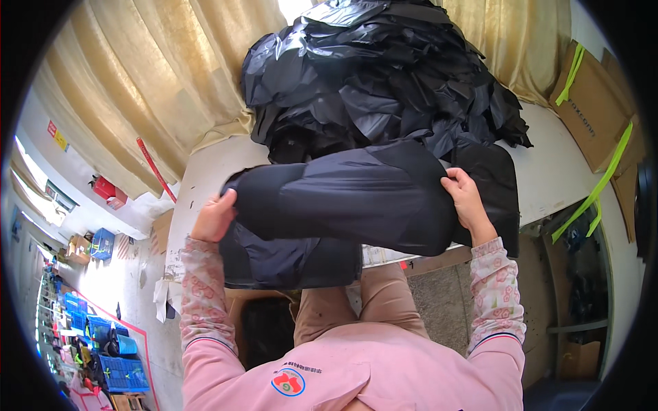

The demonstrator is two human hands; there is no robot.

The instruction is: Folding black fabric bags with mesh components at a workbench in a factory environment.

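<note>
Between my two hands a black fabric piece [363, 195], sleeve-like in shape, is stretched out sideways above the near edge of the table. My left hand [216, 216] grips its left end, fingers closed round the edge. At the other end my right hand [466, 195] pinches the border between thumb and fingers. Underneath, toward the left, lies another black fabric piece [295, 264], partly covered and hanging over the table edge. A further flat black piece [490, 181] lies beyond my right hand. Behind them rises a big heap of black fabric pieces [370, 75].
The white table [205, 164] stands against beige curtains [137, 75]. Cardboard [593, 109] with yellow-green straps [603, 178] leans at the right. Below the table is an open box [264, 329] with dark contents. Blue crates [123, 373] stand on the floor at far left.
</note>
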